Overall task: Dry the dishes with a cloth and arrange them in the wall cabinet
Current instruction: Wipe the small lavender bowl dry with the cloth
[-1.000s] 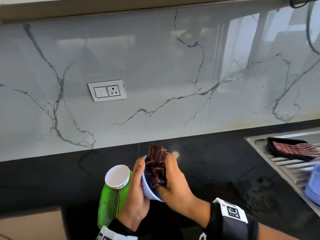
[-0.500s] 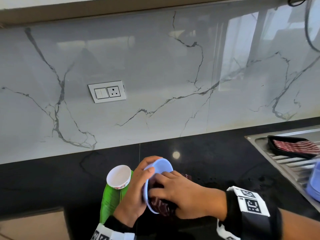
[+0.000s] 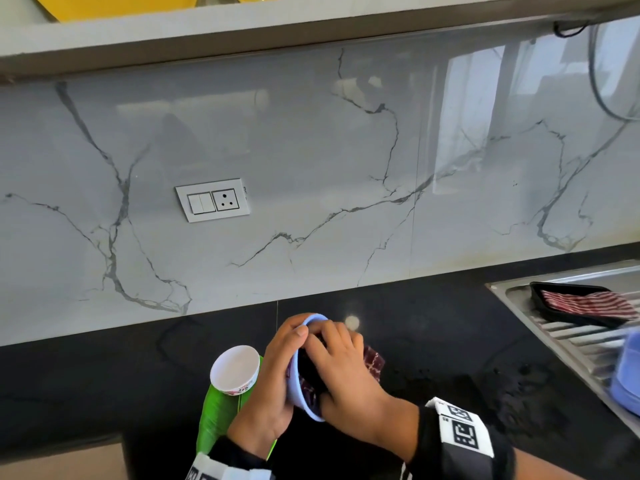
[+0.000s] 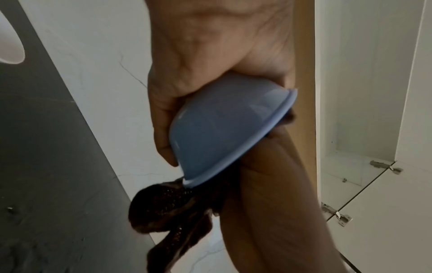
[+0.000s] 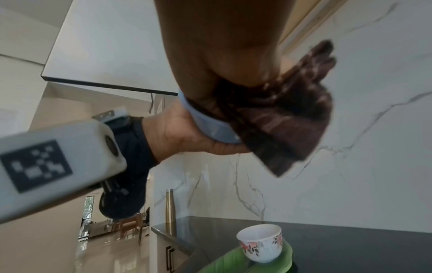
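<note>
My left hand [image 3: 277,375] grips a small blue bowl [image 3: 297,393] from behind, tilted on its side above the black counter. My right hand [image 3: 346,375] holds a dark brown cloth [image 3: 374,363] and presses it into the bowl's mouth with curled fingers. One corner of the cloth sticks out to the right. In the left wrist view the bowl [image 4: 222,133] sits in my palm and the cloth [image 4: 168,206] hangs below its rim. The right wrist view shows the cloth [image 5: 287,114] bunched against the bowl's rim [image 5: 210,127]. The bowl's inside is hidden.
A white flowered cup [image 3: 235,368] stands on a green leaf-shaped plate [image 3: 211,417] just left of my hands. At the right, the steel drainboard [image 3: 571,341] carries a black tray [image 3: 540,292] with a striped cloth and another blue dish [image 3: 627,379]. Yellow dishes [image 3: 121,5] sit in the cabinet overhead.
My right hand has swept the cloth from the bowl's top rim down into the bowl. The view has tilted up, bringing the cabinet's underside into sight.
</note>
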The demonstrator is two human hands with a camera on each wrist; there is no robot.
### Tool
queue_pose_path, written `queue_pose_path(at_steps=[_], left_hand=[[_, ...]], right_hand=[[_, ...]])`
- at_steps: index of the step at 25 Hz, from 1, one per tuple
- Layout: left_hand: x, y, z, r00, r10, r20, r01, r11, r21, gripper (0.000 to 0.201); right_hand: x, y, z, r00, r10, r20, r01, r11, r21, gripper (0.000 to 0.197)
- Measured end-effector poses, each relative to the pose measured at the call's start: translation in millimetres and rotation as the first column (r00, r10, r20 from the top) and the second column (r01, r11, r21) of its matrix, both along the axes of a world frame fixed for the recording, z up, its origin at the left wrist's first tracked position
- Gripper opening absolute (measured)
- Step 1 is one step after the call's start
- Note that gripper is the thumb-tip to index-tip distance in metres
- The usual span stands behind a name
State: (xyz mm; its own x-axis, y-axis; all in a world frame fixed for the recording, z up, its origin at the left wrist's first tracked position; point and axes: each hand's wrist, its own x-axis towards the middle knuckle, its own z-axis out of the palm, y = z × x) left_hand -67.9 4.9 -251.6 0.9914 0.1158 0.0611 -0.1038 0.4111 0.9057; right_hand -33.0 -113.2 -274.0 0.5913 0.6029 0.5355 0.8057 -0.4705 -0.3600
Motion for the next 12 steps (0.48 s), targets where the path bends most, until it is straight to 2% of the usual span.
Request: queue_pose_path(at_steps=[2, 3, 5, 8, 10, 12], left_hand=[[-4, 2, -2, 0.998, -0.043, -0.037, 0.039, 0.994, -0.101, 0.041], [-5, 3, -2, 0.996, -0.068, -0.057, 0.059, 0.987, -0.149, 0.041], [-6, 9, -3, 0.993, -0.096, -0.075, 0.080, 0.979, -0.189, 0.049], [-8, 9, -1, 0.990, -0.117, -0.084, 0.098, 0.975, -0.201, 0.044], [-7, 2, 2, 0.983, -0.149, -0.105, 0.117, 0.957, -0.266, 0.035], [-6, -8, 6, 0.979, -0.158, -0.129, 0.109, 0.940, -0.325, 0.036]], right_hand=[[-3, -4, 1, 0.956, 0.230, -0.183, -0.211, 0.970, 0.121, 0.062], [-3, -6, 2, 0.922, 0.326, -0.208, -0.297, 0.942, 0.157, 0.062], [0, -10, -1, 0.878, 0.453, -0.154, -0.430, 0.888, 0.163, 0.056], [15, -19, -8, 0.844, 0.534, 0.052, -0.534, 0.845, -0.024, 0.052], [22, -22, -9, 0.796, 0.528, 0.296, -0.496, 0.850, -0.180, 0.044], [30, -21, -6, 0.701, 0.452, 0.551, -0.384, 0.891, -0.243, 0.027]])
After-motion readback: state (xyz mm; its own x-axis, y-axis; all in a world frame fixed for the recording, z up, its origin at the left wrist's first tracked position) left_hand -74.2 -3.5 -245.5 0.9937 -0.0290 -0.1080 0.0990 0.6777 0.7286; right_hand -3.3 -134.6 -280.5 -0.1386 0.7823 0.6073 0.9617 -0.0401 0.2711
